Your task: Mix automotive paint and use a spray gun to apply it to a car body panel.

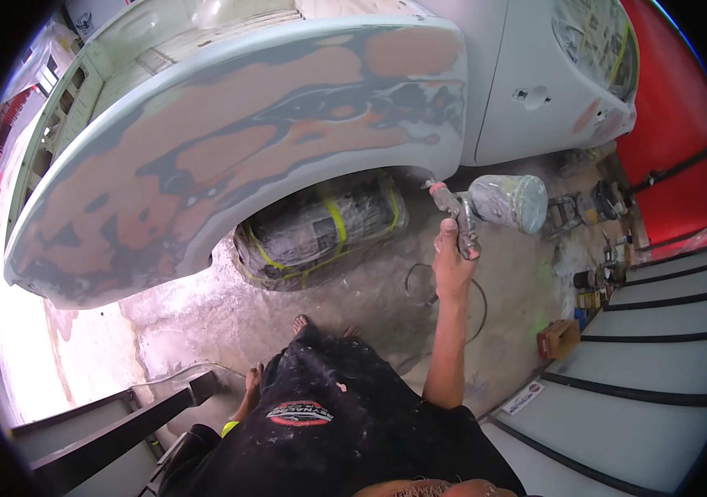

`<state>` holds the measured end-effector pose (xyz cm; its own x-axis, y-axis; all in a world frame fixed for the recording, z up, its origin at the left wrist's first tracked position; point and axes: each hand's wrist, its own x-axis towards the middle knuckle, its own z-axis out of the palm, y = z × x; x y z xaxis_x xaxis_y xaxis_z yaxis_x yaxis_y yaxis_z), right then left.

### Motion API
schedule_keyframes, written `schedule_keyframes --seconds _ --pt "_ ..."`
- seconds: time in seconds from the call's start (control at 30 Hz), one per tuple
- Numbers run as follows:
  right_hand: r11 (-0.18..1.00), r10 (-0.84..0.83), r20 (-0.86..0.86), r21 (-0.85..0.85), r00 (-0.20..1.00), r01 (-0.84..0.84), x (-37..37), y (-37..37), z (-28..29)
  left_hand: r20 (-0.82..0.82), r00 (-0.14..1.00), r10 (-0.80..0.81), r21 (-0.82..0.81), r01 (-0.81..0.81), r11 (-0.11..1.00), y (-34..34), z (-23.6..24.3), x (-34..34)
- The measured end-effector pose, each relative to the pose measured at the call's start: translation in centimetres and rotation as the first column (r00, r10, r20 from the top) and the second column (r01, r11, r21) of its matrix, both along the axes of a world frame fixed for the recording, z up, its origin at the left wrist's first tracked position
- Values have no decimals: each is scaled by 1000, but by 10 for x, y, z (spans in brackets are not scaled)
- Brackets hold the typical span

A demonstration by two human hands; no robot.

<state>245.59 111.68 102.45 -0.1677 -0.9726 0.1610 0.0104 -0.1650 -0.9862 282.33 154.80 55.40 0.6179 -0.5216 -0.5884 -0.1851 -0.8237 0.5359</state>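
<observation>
My right hand (455, 265) is closed round the handle of a paint-caked spray gun (450, 203). A large whitish-green cup (509, 203) is fixed to the gun and points to the right. The gun's nozzle is close to the lower edge of a pickup truck's rear side panel (279, 124), by the back of the wheel arch. Patches of white, grey and salmon filler cover that panel. My left hand (254, 378) hangs low beside my black shirt; its fingers are too small to read.
A wheel wrapped in plastic and yellow tape (316, 228) sits under the arch. A hose (483, 306) loops on the concrete floor. A cardboard box (558, 339), cans and tools line the right wall. A dark metal bar (121, 435) stands at the lower left.
</observation>
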Motion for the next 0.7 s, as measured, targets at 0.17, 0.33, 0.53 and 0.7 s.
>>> schedule_keyframes --seconds 0.17,0.33,0.53,0.7 --pt "991 129 -54 28 990 -128 34 14 0 -113 994 8 -55 -14 998 -77 54 12" --pt "927 345 -55 176 937 -331 41 33 -9 -174 956 -235 -470 128 873 -191 128 -20" --pt "962 248 -53 135 967 -239 47 45 -10 -407 472 -782 -778 270 567 -324 333 -130" --pt "985 -26 -28 172 999 30 40 38 -7 -248 541 -804 -730 440 522 -337 438 -146"
